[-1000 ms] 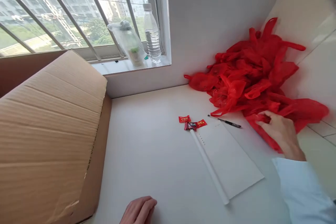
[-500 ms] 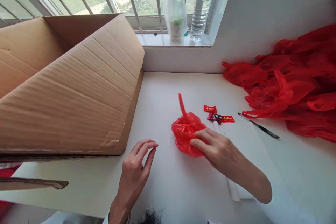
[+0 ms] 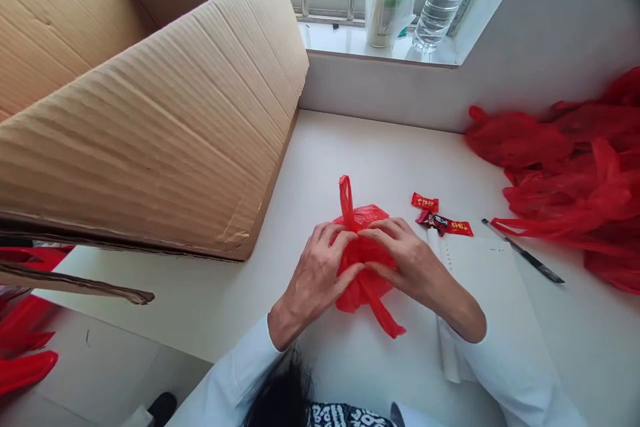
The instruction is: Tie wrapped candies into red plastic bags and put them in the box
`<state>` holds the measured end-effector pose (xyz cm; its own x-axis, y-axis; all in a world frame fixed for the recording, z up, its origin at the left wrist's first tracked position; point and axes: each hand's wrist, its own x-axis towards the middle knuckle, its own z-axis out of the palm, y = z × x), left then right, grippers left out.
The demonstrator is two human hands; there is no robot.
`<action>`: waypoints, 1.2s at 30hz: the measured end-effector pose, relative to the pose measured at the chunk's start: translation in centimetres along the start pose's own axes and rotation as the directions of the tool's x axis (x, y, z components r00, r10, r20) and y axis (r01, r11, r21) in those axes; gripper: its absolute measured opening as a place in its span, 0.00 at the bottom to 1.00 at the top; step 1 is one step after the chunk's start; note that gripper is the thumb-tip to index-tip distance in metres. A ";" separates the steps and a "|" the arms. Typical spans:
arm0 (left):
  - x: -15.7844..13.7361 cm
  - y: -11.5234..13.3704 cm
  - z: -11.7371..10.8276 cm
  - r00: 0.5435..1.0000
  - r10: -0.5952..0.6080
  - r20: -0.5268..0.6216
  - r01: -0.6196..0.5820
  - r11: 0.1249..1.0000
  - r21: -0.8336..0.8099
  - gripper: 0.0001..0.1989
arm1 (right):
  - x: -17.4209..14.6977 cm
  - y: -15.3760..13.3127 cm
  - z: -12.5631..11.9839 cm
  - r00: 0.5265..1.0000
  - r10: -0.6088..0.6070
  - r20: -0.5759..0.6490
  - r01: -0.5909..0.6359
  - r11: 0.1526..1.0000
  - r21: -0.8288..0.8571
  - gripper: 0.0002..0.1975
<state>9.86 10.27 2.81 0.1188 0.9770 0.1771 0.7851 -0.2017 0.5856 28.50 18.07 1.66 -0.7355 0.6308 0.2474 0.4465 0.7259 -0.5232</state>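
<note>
On the white table (image 3: 345,147) lies a small red plastic bag (image 3: 370,250), gathered up, one handle loop pointing away from me and the other toward me. My left hand (image 3: 325,267) grips its left side, fingers curled and thumb pressed in at the middle. From the right, my right hand (image 3: 407,263) pinches the same bag, with its thumb and fingers close to those of my left hand. What the bag contains is hidden. Just beyond my right hand are several small wrapped candies (image 3: 443,221), red and dark.
A big open cardboard box (image 3: 190,120) fills the left side. Many red plastic bags (image 3: 565,173) are heaped at the right, beside a black pen (image 3: 535,260) and white paper (image 3: 480,273). A water bottle (image 3: 440,7) and a bagged container (image 3: 385,17) stand on the windowsill.
My left hand has moved right from the bare tabletop and taken hold of the red bag. A second bag handle now shows toward me. The view has tilted down and shifted left.
</note>
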 end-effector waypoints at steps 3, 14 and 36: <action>0.6 -0.6 0.2 0.999 0.018 0.047 -0.018 1.000 -0.005 0.12 | 0.4 0.2 0.9 0.999 0.044 0.030 -0.044 0.999 -0.008 0.11; 0.9 -5.8 -0.4 0.962 -0.115 -0.246 0.054 0.968 -0.244 0.12 | -1.0 3.5 -3.9 0.967 0.255 -0.025 -0.255 0.967 0.019 0.06; 0.7 -3.3 1.7 0.924 0.225 -0.309 -0.177 0.968 0.175 0.08 | 1.4 1.1 -1.3 0.977 0.158 -0.143 -0.121 0.964 0.238 0.07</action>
<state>8.37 11.74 -0.33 0.0984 0.8358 0.5402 0.8456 -0.3564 0.3974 28.59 20.13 2.45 -0.5753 0.7702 0.2752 0.3981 0.5576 -0.7284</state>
